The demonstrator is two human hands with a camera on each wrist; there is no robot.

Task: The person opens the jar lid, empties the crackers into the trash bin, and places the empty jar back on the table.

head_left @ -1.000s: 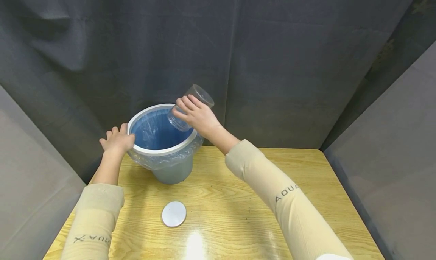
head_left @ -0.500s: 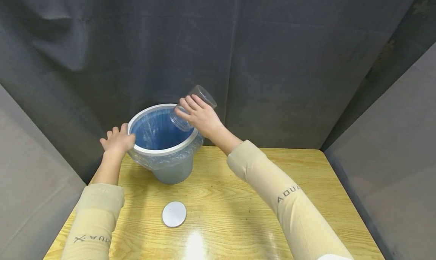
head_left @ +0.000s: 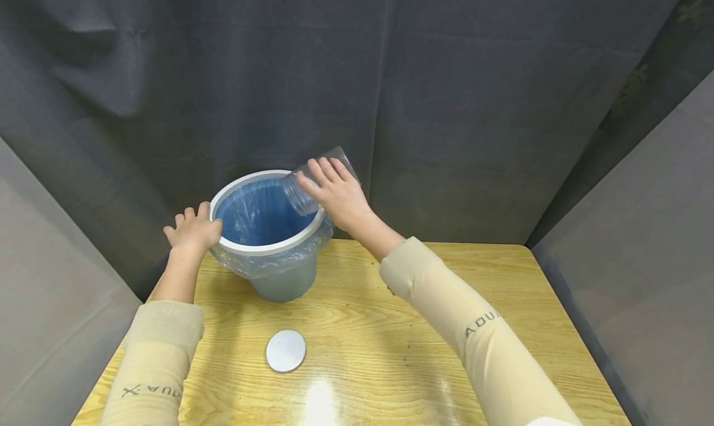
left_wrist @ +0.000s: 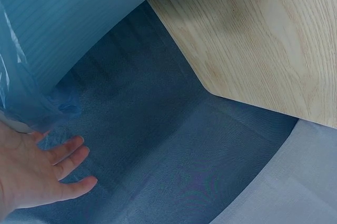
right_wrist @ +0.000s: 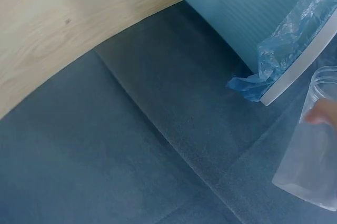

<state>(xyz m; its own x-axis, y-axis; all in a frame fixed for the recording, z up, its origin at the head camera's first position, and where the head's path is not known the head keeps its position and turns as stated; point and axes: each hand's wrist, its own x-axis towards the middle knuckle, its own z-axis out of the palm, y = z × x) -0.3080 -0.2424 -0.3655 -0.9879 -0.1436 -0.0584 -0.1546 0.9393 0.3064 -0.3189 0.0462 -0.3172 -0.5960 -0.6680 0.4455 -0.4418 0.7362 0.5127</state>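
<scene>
A grey-blue trash bin (head_left: 284, 283) with a white rim and clear liner bag stands at the table's back left. My left hand (head_left: 192, 230) holds the rim on its left side, thumb over it, the other fingers spread outside; the thumb is hidden in the left wrist view. My right hand (head_left: 337, 196) grips a clear plastic jar (head_left: 299, 193) from above. The jar is tilted, its threaded mouth down over the bin's right rim. I see no contents in the jar (right_wrist: 308, 155). A round whitish lid (head_left: 286, 351) lies flat on the table.
The yellow wood-grain table (head_left: 357, 364) carries a few tiny dark specks right of the bin. A dark grey curtain (head_left: 446, 134) hangs close behind, with paler grey panels (head_left: 641, 258) at both sides.
My right hand and the jar have shifted slightly right and down, and the jar's base has tipped lower, so it lies nearer level. My left hand, the bin and the lid stay put.
</scene>
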